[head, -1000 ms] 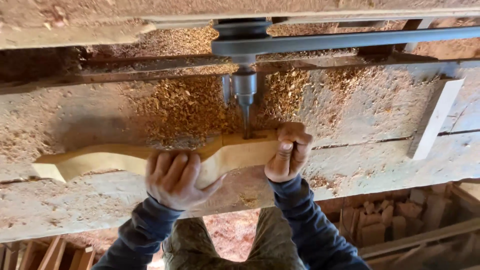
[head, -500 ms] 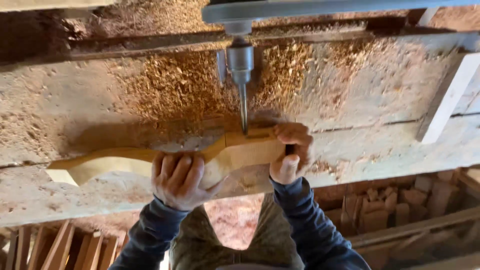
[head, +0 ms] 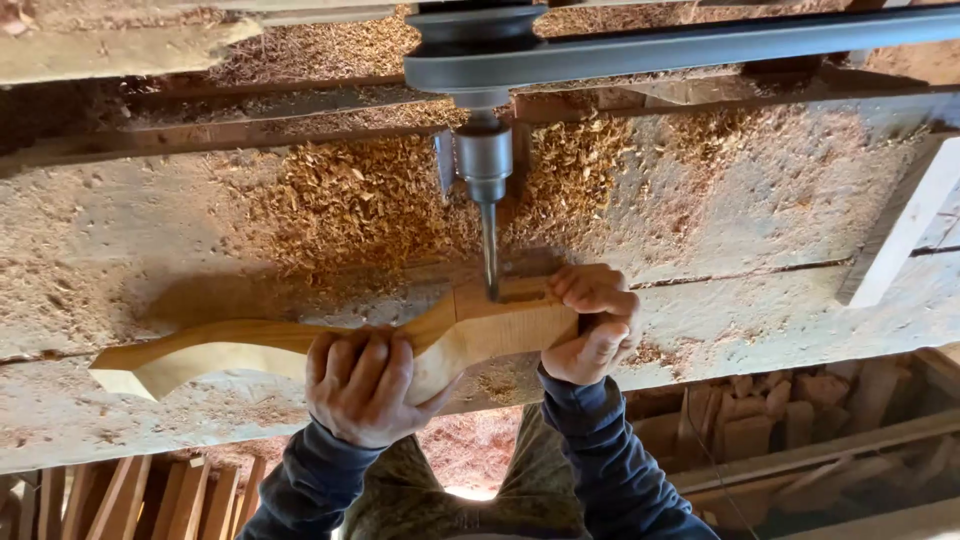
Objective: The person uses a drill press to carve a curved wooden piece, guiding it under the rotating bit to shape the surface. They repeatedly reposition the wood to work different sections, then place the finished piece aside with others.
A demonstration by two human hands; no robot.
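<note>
The left grip [head: 362, 388] hides the middle of the curved wood piece [head: 230, 352]. The drill bit [head: 490, 250] tip is sunk out of sight. The belt [head: 700, 45] runs off the right edge.

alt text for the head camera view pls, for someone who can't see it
Two hands press a curved, pale wooden furniture leg against a sawdust-covered workbench, its square end under a belt-driven drill bit. The left hand grips the middle of the leg and the right hand its square end. Stacked wooden pieces lie below.

One curved wooden leg [head: 330, 350], one drill bit [head: 490, 255] in one chuck [head: 484, 160], one belt [head: 680, 50], two hands: left [head: 362, 385], right [head: 592, 322].
</note>
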